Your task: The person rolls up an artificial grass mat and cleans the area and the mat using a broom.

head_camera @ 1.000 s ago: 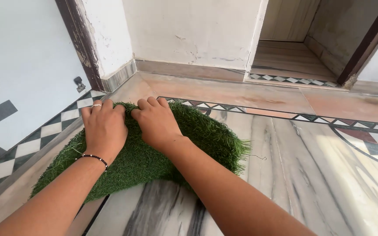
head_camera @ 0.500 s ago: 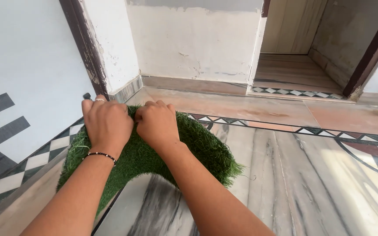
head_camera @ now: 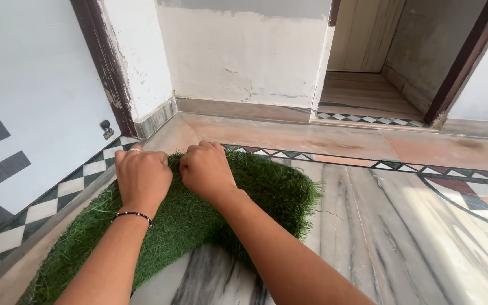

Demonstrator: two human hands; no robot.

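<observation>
A green artificial-grass mat (head_camera: pixel 266 189) lies on the marble floor, bent so its near edge arches up. My left hand (head_camera: pixel 142 176), with a beaded bracelet on the wrist and a ring on one finger, grips the mat's far edge with curled fingers. Right beside it, my right hand (head_camera: pixel 207 169) clutches the same far edge. The two hands almost touch. The mat's left end trails down toward the lower left corner along the wall.
A white wall with black blocks (head_camera: pixel 24 113) runs along the left, with a small metal door stop (head_camera: pixel 106 129) low on it. A dark door frame (head_camera: pixel 100 62) stands behind. An open doorway (head_camera: pixel 368 85) lies at the back right. Checkered tile border (head_camera: pixel 368 164) crosses the floor.
Both hands have come down and slightly nearer with the mat's far edge, after lifting it half a second ago. The mat now spreads wider over the floor.
</observation>
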